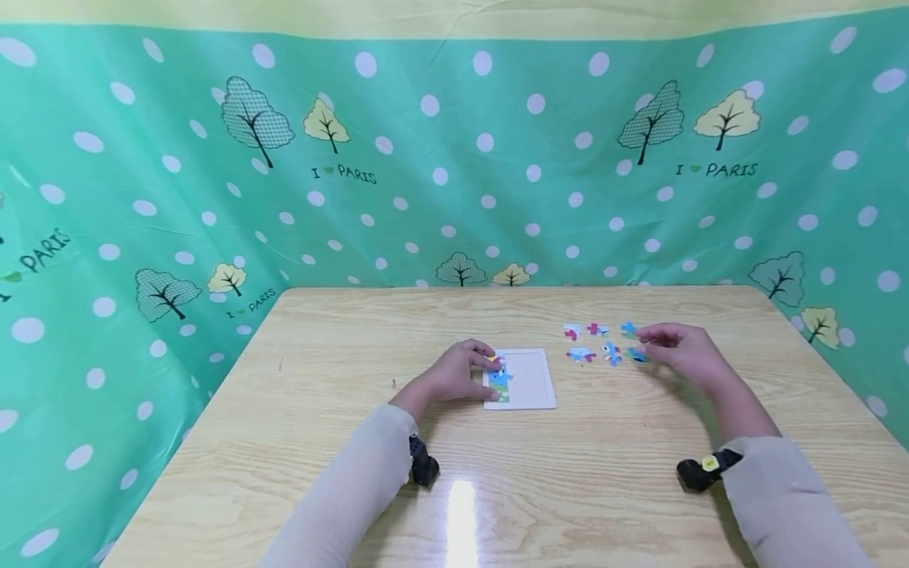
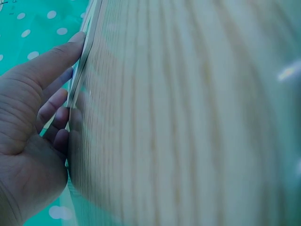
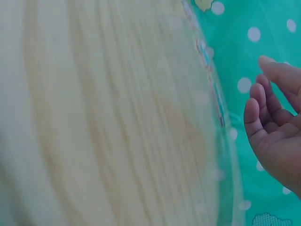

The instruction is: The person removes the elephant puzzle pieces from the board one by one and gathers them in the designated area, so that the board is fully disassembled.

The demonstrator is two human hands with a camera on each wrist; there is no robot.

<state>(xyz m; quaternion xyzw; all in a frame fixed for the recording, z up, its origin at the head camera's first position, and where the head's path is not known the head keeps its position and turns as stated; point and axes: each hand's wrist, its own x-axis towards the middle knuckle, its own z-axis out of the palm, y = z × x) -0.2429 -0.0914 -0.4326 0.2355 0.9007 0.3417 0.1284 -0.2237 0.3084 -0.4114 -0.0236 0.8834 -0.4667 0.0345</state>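
Note:
A white puzzle tray [image 1: 531, 383] lies on the table, with joined picture pieces [image 1: 501, 377] along its left side showing a blue figure over green. My left hand [image 1: 458, 372] rests at that side, thumb and fingertips spread over the pieces; in the left wrist view its thumb [image 2: 59, 59] lies along the tray's edge. To the right, my right hand [image 1: 685, 355] hovers low by the loose pieces, fingertips overlapping a blue-green piece [image 1: 637, 355] and near another blue piece [image 1: 629, 329]. In the right wrist view, the right hand [image 3: 277, 117] has relaxed fingers with nothing between them.
More loose puzzle pieces lie in two rows right of the tray, among them a white-and-red piece [image 1: 571, 331] and a blue one [image 1: 611, 353]. A wooden table [image 1: 568, 489] carries everything. Behind it hangs a green dotted curtain [image 1: 454, 213].

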